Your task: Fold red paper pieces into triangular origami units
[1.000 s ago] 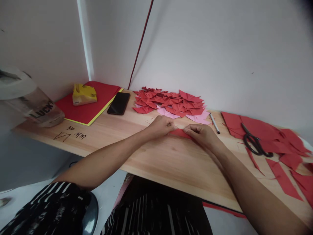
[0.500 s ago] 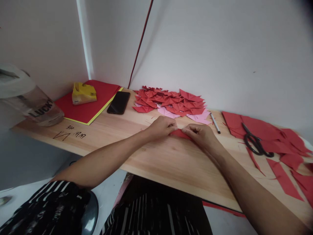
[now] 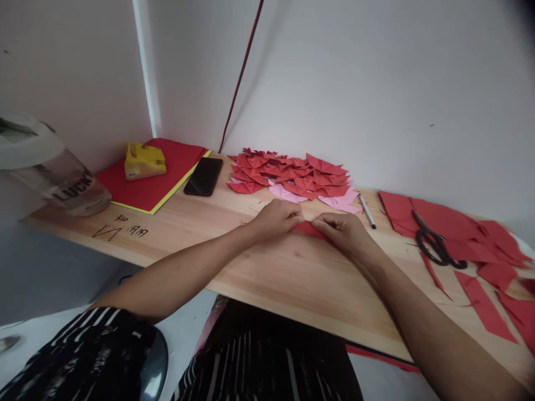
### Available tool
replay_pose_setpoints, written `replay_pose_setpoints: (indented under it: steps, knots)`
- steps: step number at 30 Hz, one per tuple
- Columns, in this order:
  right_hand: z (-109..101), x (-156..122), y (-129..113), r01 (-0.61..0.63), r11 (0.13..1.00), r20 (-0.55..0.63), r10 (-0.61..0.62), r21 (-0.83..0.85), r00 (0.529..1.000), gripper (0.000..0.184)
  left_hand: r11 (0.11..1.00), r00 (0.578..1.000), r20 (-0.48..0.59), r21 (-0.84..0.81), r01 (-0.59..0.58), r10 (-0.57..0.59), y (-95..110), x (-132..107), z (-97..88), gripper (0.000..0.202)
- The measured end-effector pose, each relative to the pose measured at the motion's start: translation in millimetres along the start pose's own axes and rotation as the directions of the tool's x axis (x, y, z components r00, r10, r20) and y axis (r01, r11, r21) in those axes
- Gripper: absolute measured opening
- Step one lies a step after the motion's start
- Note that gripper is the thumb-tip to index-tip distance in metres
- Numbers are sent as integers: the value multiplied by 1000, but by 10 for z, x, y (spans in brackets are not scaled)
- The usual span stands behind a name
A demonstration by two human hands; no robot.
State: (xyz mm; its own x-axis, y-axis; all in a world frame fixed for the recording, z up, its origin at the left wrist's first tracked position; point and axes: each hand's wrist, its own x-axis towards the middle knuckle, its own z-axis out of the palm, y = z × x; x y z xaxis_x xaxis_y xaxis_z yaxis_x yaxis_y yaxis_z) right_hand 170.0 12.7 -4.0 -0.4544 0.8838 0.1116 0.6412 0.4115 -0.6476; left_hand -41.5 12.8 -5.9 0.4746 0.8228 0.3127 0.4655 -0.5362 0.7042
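pinching red paper (image 3: pixel 309 228) with fingers (image 3: pixel 324 226)

The left forearm (image 3: pixel 184 273) slants in from lower left, the right forearm (image 3: pixel 422 317) from lower right. The left hand (image 3: pixel 279 216), fingers curled, and the right hand (image 3: pixel 341 227), thumb pressed to fingers, pinch close together without touching.
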Motion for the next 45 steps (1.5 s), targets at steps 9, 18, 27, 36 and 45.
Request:
replay_pose_setpoints:
  steps: [9,18,27,36,45]
  knots:
    - [44,-15,-132,56,995,-40,-60,-79,997,23,998,1000,-14,51,-27,28,27,-12,20,19]
    - [-48,-5,-136,23,998,-69,-27,-66,997,25,997,997,-70,70,36,-31,-59,12,-24,23]
    - [-108,-18,-60,-8,998,-70,3,-64,998,41,982,999,-20,185,-46,50,-83,-12,-47,10]
    - [-146,-28,-74,-84,976,117,62,198,991,51,746,841,-137,552,-373,523,-41,-56,18,21]
    - [-113,15,12,-92,982,39,87,163,995,33,918,913,-167,209,-337,373,-36,-13,33,46]
